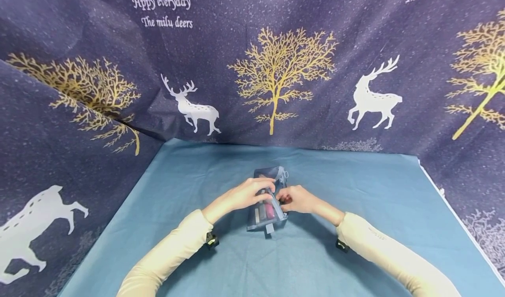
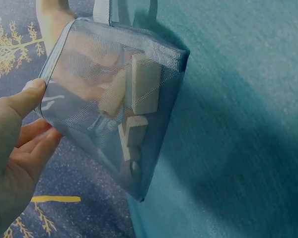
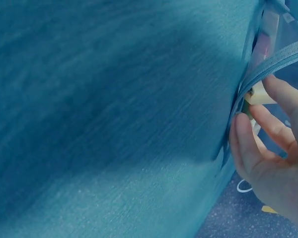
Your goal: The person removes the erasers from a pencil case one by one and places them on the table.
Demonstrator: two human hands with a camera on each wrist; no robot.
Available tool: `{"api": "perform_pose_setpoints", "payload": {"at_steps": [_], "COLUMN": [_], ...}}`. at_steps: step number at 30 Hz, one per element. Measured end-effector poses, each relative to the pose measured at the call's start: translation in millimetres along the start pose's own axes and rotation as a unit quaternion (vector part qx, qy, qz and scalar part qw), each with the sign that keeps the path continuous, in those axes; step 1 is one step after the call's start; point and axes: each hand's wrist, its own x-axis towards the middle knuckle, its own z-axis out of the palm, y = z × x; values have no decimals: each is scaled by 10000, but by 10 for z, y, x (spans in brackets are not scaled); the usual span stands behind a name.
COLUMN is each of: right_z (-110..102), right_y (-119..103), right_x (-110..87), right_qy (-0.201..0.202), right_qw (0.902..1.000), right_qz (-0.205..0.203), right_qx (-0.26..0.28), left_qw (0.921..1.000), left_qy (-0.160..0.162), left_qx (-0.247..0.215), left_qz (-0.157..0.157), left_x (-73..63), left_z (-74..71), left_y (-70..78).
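A blue mesh zip pouch (image 1: 260,222) stands open on the table, with pale blocks (image 2: 145,84) and a pink item (image 1: 270,210) showing through its netting. My left hand (image 1: 252,192) pinches the rim of the pouch between thumb and fingers on its left side. From the right, my right hand (image 1: 298,199) reaches into the zipped opening (image 3: 280,59). Its thumb and fingertips pinch a small cream-coloured block (image 3: 260,94) at the mouth. Mesh and fingers partly cover that block, so its full shape is unclear.
Blue cloth (image 1: 177,262) covers the table. Behind it and to the left hangs a dark curtain (image 1: 315,8) printed with deer and trees. A ring (image 1: 286,174) sits at the pouch's far end, and a light fabric tab (image 1: 270,228) at its near end.
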Motion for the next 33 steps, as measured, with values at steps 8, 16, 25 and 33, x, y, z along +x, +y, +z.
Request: {"api": "perform_pose_setpoints", "payload": {"at_steps": [8,16,25,33], "right_z": [20,6,4,25], "right_y": [-28,-83,-77,-54], "right_x": [10,20,37,56], "right_qy": [57,-71,-124,48], "right_qw": [10000,9992,9987,9990], "right_qz": [48,371,492,417], "right_qx": [-11,142,79,130], "left_qw": [10000,9996,9999,9998], "left_qy": [17,-94,-30,-51], "left_qx": [-22,-255,-115,-162], "left_qz": [81,14,70,80], "left_x": [10,40,47,59], "left_z": [33,55,82,107], "left_y": [-7,-10,-21,-22]}}
